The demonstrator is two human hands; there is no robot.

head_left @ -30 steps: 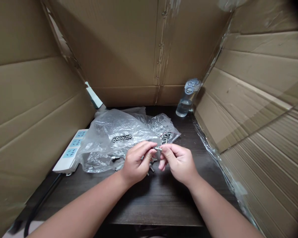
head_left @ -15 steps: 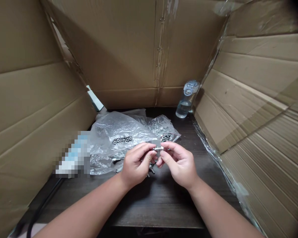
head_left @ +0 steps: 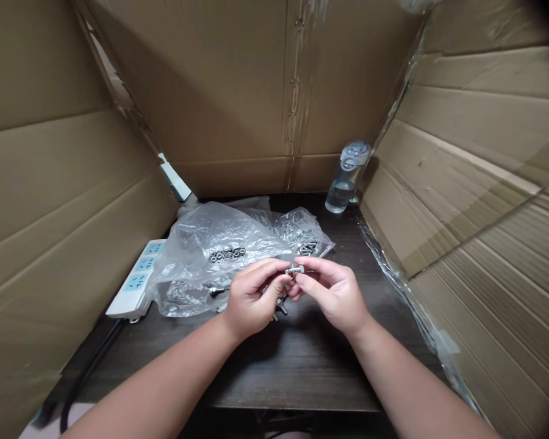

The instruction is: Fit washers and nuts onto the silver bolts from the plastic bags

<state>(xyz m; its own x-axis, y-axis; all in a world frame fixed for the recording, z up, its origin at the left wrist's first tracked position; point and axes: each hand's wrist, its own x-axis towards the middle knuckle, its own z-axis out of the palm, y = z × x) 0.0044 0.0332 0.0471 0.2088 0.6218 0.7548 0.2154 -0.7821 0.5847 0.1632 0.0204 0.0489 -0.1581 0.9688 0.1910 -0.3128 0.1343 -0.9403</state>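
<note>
A small silvery bolt (head_left: 295, 269) with a thin washer-like disc around its shank lies level between my two hands, above the table. My left hand (head_left: 252, 299) pinches its left end with thumb and forefinger. At the thicker right end, the fingers of my right hand (head_left: 337, 296) are closed on the bolt. Whether a nut sits on the left end is hidden by my fingertips. Several loose bolts (head_left: 282, 306) lie under my hands, partly covered. Left of my left hand is a dark bolt (head_left: 216, 292) on the plastic.
A clear plastic bag (head_left: 187, 256) bears a cluster of nuts (head_left: 227, 255). Behind my hands, another bag (head_left: 297, 227) holds many screws. A power strip (head_left: 128, 299) lies left, and a water bottle (head_left: 341, 196) stands at the back right. Cardboard walls (head_left: 201, 91) enclose the dark table (head_left: 293, 378).
Both hands keep their pinch on the bolt, which appears slightly higher and tilted a little differently. The whole view has shifted slightly.
</note>
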